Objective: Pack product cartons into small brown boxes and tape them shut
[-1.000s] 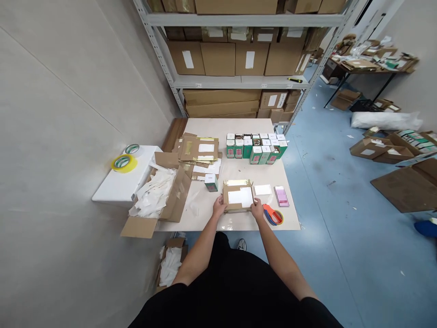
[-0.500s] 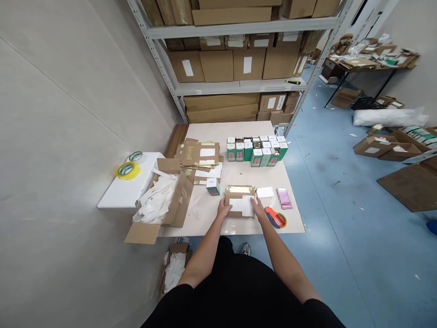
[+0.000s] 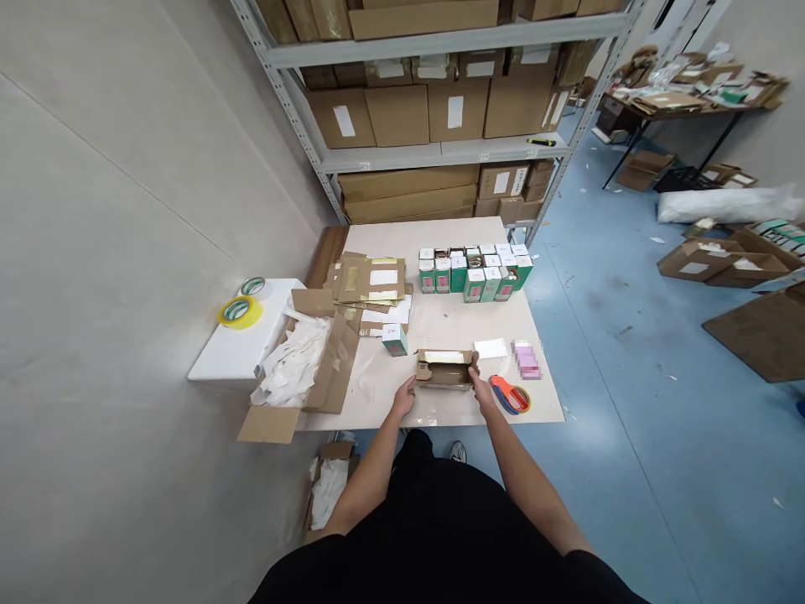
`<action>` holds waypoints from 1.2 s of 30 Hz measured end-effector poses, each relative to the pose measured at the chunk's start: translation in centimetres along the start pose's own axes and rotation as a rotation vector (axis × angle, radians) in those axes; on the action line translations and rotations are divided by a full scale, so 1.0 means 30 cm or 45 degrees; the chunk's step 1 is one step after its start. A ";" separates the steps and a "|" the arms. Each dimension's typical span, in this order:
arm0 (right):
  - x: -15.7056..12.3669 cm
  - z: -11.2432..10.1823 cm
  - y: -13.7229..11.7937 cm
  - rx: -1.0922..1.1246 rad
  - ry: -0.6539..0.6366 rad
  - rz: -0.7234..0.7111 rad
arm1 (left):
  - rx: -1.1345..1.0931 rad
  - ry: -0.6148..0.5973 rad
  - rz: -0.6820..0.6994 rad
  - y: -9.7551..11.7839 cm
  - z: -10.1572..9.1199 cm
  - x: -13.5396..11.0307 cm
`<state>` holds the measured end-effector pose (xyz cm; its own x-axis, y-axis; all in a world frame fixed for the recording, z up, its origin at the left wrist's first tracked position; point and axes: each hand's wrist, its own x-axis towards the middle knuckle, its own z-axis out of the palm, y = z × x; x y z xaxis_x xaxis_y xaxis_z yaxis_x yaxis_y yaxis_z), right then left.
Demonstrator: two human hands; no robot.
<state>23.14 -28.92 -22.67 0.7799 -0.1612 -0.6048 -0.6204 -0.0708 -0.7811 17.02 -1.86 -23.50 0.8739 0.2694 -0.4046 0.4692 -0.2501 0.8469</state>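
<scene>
A small brown cardboard box (image 3: pixel 445 379) stands in front of me near the table's front edge, its hollow inside showing and a white strip along its far flap. My right hand (image 3: pixel 480 390) grips its right end, fingers around the side wall. At the lower left corner, my left hand (image 3: pixel 403 398) holds the edge with its fingertips. Just right of the box lie a white card (image 3: pixel 490 348), a stack of pink slips (image 3: pixel 526 361) and orange-handled scissors (image 3: pixel 506 393) over a roll of tape. One green and white carton (image 3: pixel 394 340) stands to the left.
Several green and white cartons (image 3: pixel 475 277) stand grouped at the back right. Flattened cardboard (image 3: pixel 370 281) is piled at the back left. An open box (image 3: pixel 336 369) of white paper sits at the left edge, beside yellow tape (image 3: pixel 240 312). Shelving (image 3: pixel 440 155) rises behind the table.
The flat cardboard with white labels has become an opened-out box with its cavity facing me. My left hand has moved slightly down and left; the right stays at the right end.
</scene>
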 end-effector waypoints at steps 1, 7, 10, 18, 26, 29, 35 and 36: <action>0.005 0.000 -0.004 -0.048 0.014 -0.040 | 0.034 0.053 0.024 0.014 -0.010 -0.004; 0.040 -0.002 -0.030 -0.320 0.158 -0.297 | 0.155 0.161 0.356 0.196 -0.016 0.010; 0.047 -0.001 -0.020 -0.413 0.165 -0.326 | 0.274 -0.180 0.463 0.285 0.043 0.033; 0.030 -0.008 0.032 -0.383 0.088 -0.348 | 0.692 -0.489 0.367 0.311 0.141 0.022; 0.027 0.001 0.037 -0.421 0.035 -0.380 | 1.073 -0.113 0.472 0.281 0.043 -0.020; 0.034 0.004 0.033 -0.415 0.007 -0.379 | 1.102 -0.038 0.336 0.253 0.010 -0.011; 0.012 -0.001 0.044 -0.413 0.003 -0.333 | 0.911 -0.227 0.329 0.183 0.004 -0.002; 0.000 -0.006 0.041 -0.438 0.052 -0.348 | 0.912 -0.202 0.346 0.175 0.015 -0.007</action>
<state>22.37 -29.17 -23.59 0.9195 -0.1290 -0.3713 -0.3887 -0.4389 -0.8101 19.37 -3.64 -19.11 0.9523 -0.0098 -0.3051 0.1566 -0.8422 0.5158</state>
